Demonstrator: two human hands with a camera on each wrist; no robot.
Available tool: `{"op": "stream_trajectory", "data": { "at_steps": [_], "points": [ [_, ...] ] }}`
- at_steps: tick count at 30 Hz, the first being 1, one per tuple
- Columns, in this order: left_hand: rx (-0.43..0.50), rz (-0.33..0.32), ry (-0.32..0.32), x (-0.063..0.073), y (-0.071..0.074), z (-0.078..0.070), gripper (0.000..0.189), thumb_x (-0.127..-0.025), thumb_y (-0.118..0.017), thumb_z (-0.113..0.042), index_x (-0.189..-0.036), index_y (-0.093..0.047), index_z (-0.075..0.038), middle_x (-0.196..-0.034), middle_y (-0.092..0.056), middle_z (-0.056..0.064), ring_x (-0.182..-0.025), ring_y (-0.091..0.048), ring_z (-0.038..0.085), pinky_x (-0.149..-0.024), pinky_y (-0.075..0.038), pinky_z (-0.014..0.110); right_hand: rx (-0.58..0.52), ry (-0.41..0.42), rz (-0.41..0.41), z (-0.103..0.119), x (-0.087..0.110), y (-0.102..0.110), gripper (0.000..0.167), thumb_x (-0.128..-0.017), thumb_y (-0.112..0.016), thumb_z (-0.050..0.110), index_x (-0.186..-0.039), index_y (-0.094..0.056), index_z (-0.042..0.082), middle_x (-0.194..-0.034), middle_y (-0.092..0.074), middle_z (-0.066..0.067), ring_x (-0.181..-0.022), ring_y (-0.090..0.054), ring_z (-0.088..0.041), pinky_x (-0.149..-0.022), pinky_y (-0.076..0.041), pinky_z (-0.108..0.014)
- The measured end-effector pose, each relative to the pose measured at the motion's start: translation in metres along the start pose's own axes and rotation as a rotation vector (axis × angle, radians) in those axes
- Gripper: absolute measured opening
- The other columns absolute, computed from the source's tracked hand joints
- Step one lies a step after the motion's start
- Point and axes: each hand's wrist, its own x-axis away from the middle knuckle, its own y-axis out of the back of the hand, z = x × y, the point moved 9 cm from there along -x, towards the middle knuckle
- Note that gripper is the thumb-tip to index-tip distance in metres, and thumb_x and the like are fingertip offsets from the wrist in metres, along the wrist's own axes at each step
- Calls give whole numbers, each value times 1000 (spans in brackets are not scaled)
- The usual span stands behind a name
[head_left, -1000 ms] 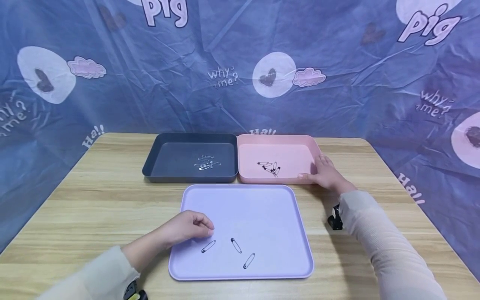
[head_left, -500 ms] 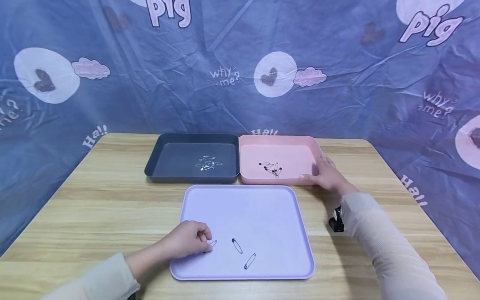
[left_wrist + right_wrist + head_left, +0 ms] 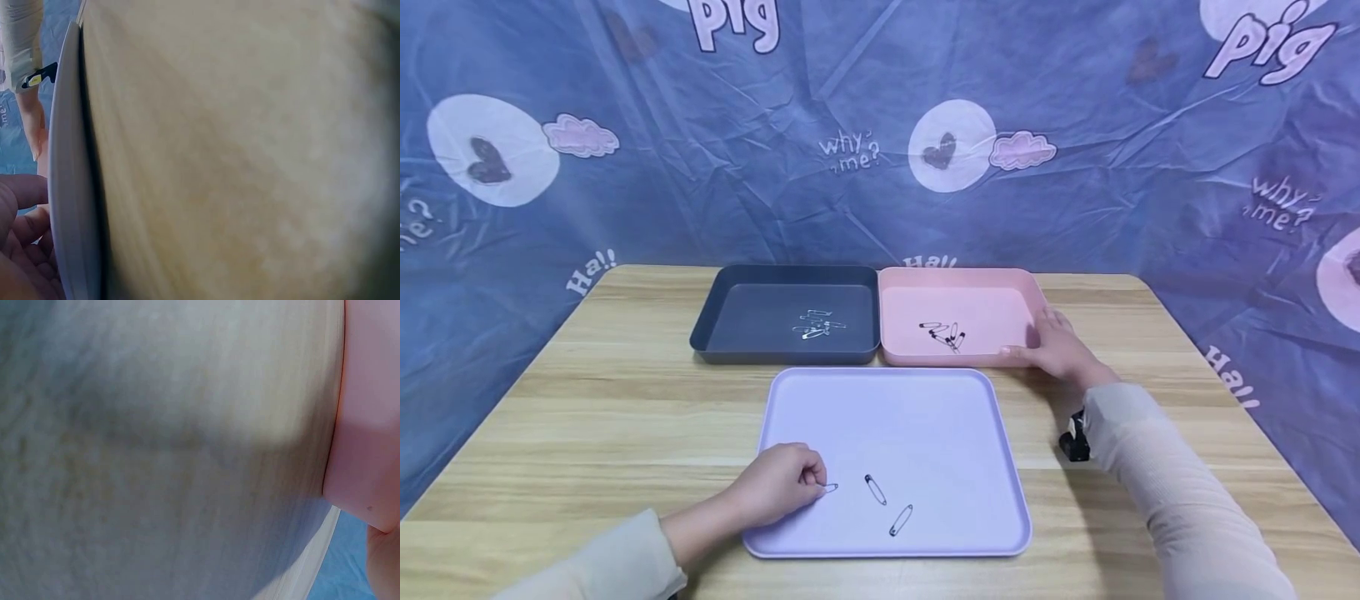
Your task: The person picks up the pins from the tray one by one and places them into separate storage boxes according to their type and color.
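Note:
My left hand (image 3: 782, 483) is over the left part of the lilac tray (image 3: 895, 417), its thumb and index finger pinching a safety pin (image 3: 831, 487). One end of the pin sticks out past the fingertips; the rest is hidden. Two more safety pins with black heads lie to its right, an upper safety pin (image 3: 876, 490) and a lower safety pin (image 3: 901, 520). At the near right corner of the pink tray (image 3: 1000, 300) rests my right hand (image 3: 1060, 350), thumb along the front rim, fingers stretched along the right side.
Several black-headed safety pins (image 3: 943, 335) lie in the pink tray. Against its left side stands a dark grey tray (image 3: 775, 321) with several silver safety pins (image 3: 816, 325). The wooden table (image 3: 625, 400) ends at a printed blue cloth (image 3: 775, 208) behind.
My left hand has come down onto the leftmost safety pin and now pinches it, turning it flatter. My right hand has stayed at the pink tray's corner.

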Motion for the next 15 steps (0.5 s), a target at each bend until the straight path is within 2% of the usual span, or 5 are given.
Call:
{"op": "stream_trajectory", "data": {
  "at_steps": [7, 15],
  "points": [
    [76, 32, 28, 0, -1, 4, 16, -68, -66, -6, -61, -56, -16, -58, -46, -13, -54, -43, 0, -52, -39, 19, 10, 5, 6, 1, 0, 0, 109, -73, -50, 61, -132, 4, -13, -135, 8, -32, -122, 5, -46, -98, -1, -53],
    [281, 92, 135, -4, -2, 14, 9, -71, -62, -5, -64, -60, -9, -56, -52, -6, -52, -47, 8, -47, -39, 21, 8, 2, 3, -1, -1, 0, 109, -73, -51, 61, -132, 3, -13, -135, 6, -33, -123, 5, -46, -98, -1, -53]
  ]
}}
